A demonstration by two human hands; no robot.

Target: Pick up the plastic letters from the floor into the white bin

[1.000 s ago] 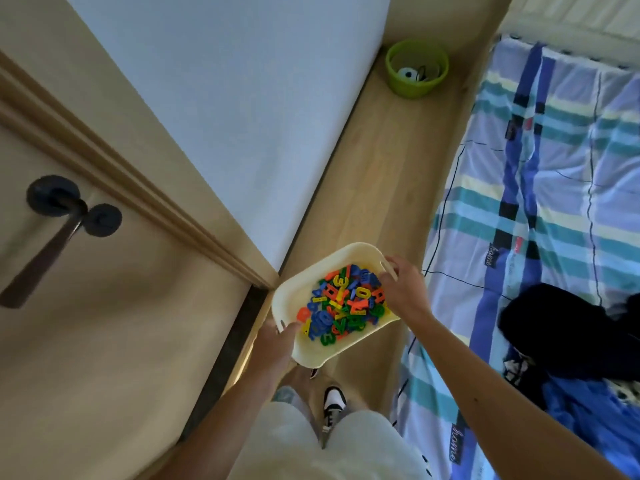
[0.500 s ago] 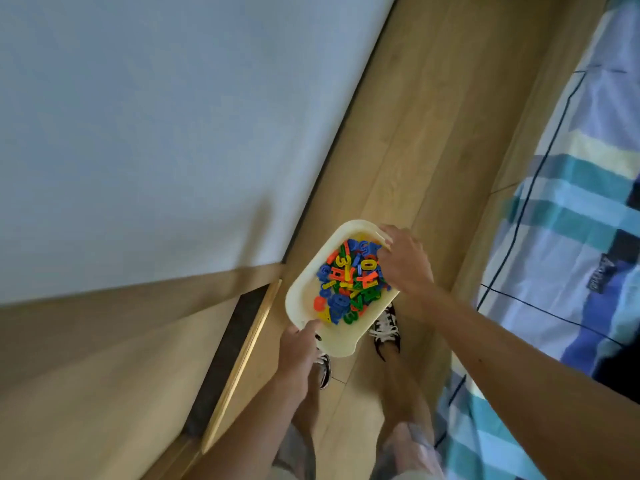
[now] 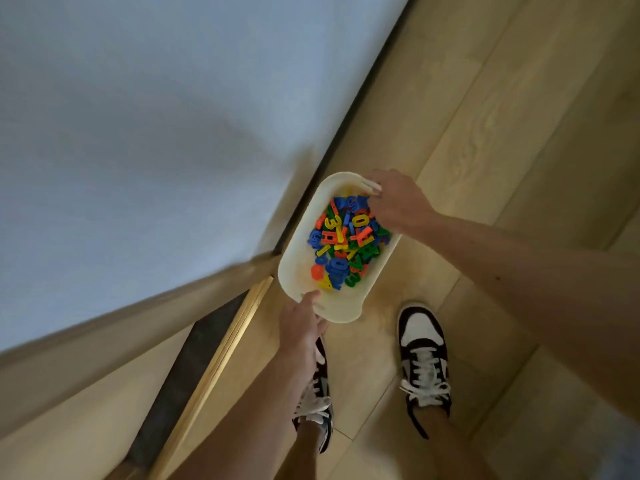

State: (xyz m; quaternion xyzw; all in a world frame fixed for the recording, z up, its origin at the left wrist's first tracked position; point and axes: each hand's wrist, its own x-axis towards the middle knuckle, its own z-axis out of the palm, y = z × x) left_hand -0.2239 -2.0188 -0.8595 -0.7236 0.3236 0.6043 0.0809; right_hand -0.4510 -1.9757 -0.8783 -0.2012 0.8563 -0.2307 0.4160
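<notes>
Both hands on the cream-white rectangular plastic bin (image 3: pixel 298 271), held above the pale wood-plank floor (image 3: pixel 485 133) just ahead of your two black-and-white sneakers (image 3: pixel 423 355). Your left hand (image 3: pixel 300 329) has its grip closed on the near short rim, thumb on top, fingers under and hidden. Your right hand (image 3: pixel 398 202) grips the far right corner, fingers curled over the rim (image 3: pixel 372 185). The heap of small coloured plastic letters and numbers (image 3: pixel 346 244), red, blue, green and yellow, sits inside the bin, piled toward the right wall. No loose letters show on the visible floor; judged from that, the gathering looks finished and the step in hand is carrying or setting the bin down. Keep it level: the pile is off-centre, so a tilt toward your right hand would likely slide pieces to the rim. Lower with both ends together, clear of the white wall (image 3: pixel 138 133) and the wooden door frame (image 3: pixel 104 341) on your left, and release only once the base rests flat.
</notes>
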